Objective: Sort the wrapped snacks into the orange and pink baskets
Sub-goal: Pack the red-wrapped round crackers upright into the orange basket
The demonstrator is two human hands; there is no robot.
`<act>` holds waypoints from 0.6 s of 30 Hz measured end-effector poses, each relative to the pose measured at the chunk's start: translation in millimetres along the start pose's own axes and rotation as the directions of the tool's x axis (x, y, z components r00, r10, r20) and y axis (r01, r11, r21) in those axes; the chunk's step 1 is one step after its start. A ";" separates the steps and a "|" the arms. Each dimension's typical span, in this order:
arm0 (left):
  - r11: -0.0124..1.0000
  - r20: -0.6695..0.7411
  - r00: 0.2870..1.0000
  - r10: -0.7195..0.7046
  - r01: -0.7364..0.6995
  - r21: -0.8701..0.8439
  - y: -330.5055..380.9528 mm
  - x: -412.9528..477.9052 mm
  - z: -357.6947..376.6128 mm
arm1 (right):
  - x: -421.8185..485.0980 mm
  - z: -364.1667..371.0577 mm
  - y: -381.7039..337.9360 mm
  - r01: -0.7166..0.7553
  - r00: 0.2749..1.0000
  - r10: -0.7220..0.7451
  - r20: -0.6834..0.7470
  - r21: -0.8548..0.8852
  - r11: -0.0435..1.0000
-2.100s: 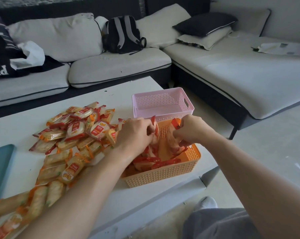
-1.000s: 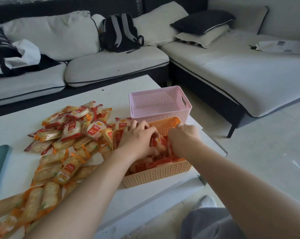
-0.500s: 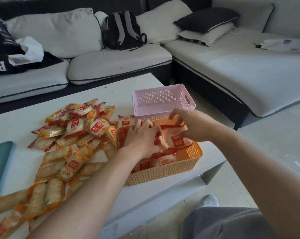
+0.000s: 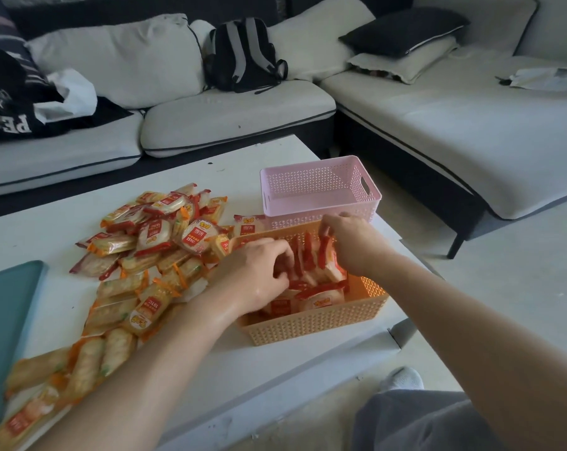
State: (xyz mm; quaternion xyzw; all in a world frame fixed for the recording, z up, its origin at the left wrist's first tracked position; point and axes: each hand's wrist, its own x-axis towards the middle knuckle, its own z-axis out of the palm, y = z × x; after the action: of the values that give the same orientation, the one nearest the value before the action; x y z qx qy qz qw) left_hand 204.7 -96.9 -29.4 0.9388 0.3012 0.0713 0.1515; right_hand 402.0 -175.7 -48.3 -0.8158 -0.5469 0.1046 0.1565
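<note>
We see a pale corner sofa (image 4: 236, 115) on a dark base, wrapping behind and to the right of the white worktop (image 4: 184, 170). A black backpack (image 4: 243, 56) leans in its corner, with a dark cushion (image 4: 402, 30) nearby and dark clothes (image 4: 11, 102) at left. The floor (image 4: 519, 271) is pale and the daylight soft.

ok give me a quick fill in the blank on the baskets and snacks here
The left hand and right hand are among snacks in the basket coloured ____.
The pink basket is ____.
The loose pile lies on the table to the ____ of both baskets.
Missing words: orange; empty; left.
</note>
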 end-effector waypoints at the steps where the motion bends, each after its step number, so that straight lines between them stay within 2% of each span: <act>1: 1.000 0.042 0.999 0.005 -0.006 0.012 -2.6 -4.3 -0.4 | 0.1 -0.3 -0.7 -0.011 0.999 0.008 0.054 0.063 0.998; 3: 1.000 0.084 0.996 0.024 -0.025 0.013 -7.2 -9.4 0.5 | -1.4 -3.1 -1.4 -0.063 0.994 0.047 0.098 0.170 0.983; 5: 0.999 0.097 0.994 0.048 -0.049 0.011 -8.5 -9.7 2.4 | -4.6 -7.8 0.0 -0.109 0.993 0.098 0.063 0.197 0.974; 8: 0.998 0.155 0.987 0.049 -0.053 0.024 -6.7 -9.2 3.5 | -13.7 -18.8 -1.0 -0.009 0.999 0.014 -0.041 0.131 0.991; 10: 0.998 0.162 0.986 0.035 -0.044 0.050 -6.1 -9.3 4.8 | -23.6 -27.0 -5.8 0.092 0.987 -0.111 0.113 0.163 0.982; 13: 0.998 0.069 0.998 0.007 -0.011 0.060 -5.7 -8.2 7.7 | -38.8 -31.2 -14.0 0.152 0.875 -0.201 0.440 0.146 0.978; 16: 0.998 0.007 0.999 -0.051 0.051 0.022 -2.7 -5.3 10.0 | -40.1 -21.9 -11.3 0.181 0.813 -0.206 0.545 0.100 0.978; 18: 0.998 -0.019 0.998 -0.067 0.067 -0.018 -1.3 -2.9 11.0 | -34.9 -23.8 -7.6 0.207 0.824 -0.238 0.515 0.118 0.971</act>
State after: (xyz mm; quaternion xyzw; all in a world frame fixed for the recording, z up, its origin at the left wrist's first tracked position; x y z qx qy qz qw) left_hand 204.1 -100.3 -40.3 0.9261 0.3332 0.0782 0.1589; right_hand 390.3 -208.6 -23.4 -0.6818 -0.6569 0.3200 0.0354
